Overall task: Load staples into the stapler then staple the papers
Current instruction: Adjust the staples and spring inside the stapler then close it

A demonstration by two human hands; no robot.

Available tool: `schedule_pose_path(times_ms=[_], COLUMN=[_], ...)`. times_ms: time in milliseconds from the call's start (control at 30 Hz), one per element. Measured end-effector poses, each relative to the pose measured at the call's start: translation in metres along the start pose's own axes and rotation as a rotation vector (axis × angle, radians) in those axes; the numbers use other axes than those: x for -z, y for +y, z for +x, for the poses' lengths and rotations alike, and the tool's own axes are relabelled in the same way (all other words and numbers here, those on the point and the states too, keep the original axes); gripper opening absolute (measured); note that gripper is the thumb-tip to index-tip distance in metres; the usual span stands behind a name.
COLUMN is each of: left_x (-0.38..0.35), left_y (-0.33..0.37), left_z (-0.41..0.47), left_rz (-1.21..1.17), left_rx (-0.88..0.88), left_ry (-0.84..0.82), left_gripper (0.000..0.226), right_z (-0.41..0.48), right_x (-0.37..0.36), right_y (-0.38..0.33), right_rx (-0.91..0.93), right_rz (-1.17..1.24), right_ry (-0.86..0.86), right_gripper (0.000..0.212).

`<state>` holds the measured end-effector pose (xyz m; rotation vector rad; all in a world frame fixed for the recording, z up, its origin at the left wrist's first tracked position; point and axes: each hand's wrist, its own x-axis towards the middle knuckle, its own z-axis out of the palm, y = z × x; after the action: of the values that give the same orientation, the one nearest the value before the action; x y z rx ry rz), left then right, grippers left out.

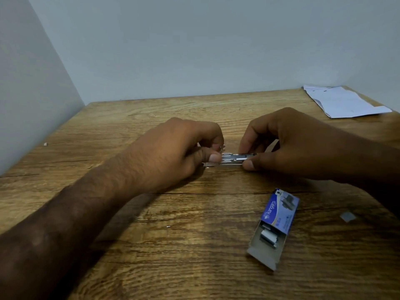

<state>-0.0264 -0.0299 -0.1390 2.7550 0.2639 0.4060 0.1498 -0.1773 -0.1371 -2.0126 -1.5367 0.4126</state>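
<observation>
A small metal stapler [232, 159] lies sideways at the middle of the wooden table [173, 224], most of it hidden by my fingers. My left hand [177, 152] pinches its left end between thumb and forefinger. My right hand [292, 146] grips its right end, thumb in front. Only the silver staple channel shows between the two hands. A blue staple box [275, 226] lies open at the front right, with staple strips showing in its pulled-out tray. The papers [344, 102] lie at the far right corner.
A small grey piece [347, 216] rests on the table right of the box. A tiny loose staple [167, 226] lies on the wood near my left forearm. Grey walls close the table at the back and left.
</observation>
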Motion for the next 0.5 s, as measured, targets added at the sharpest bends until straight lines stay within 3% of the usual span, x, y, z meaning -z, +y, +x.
schedule_pose_path(times_ms=[233, 367, 500], left_x=[-0.004, -0.004, -0.001], left_y=[-0.005, -0.008, -0.011], left_z=[0.001, 0.002, 0.002], left_rz=[-0.005, -0.103, -0.165], left_rx=[0.039, 0.065, 0.038], left_ry=[0.029, 0.012, -0.041], left_gripper=[0.006, 0.002, 0.024], right_z=[-0.001, -0.001, -0.003], right_x=[-0.003, -0.009, -0.018], right_y=[-0.001, -0.005, -0.012], right_rx=[0.034, 0.226, 0.331], right_rz=[0.041, 0.087, 0.025], right_ry=[-0.031, 0.060, 0.096], right_gripper=[0.024, 0.024, 0.018])
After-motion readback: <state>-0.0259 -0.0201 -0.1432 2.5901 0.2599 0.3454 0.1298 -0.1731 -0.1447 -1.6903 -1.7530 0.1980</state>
